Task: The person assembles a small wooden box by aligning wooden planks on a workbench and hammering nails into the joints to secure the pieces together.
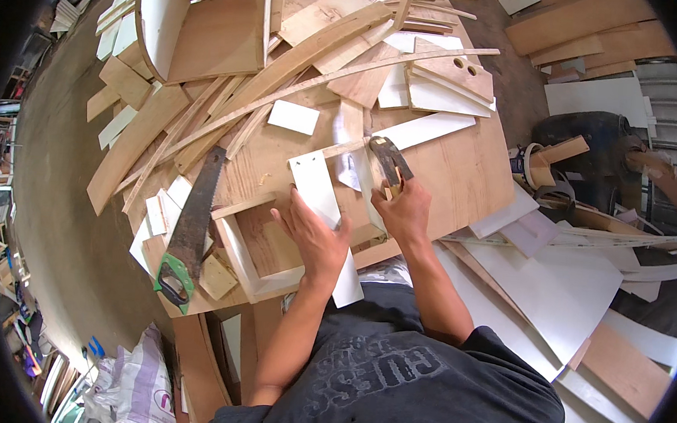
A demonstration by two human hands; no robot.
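We note the left hand [315, 237] pressing flat, fingers apart, on the white board [324, 211]; beside that board, the right hand [405, 212] grip is clamped on a hammer [389, 162].

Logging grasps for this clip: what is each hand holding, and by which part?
The right hand grips a hammer by its wooden handle, just below the head. The left hand lies flat on a white board, pressing rather than gripping.
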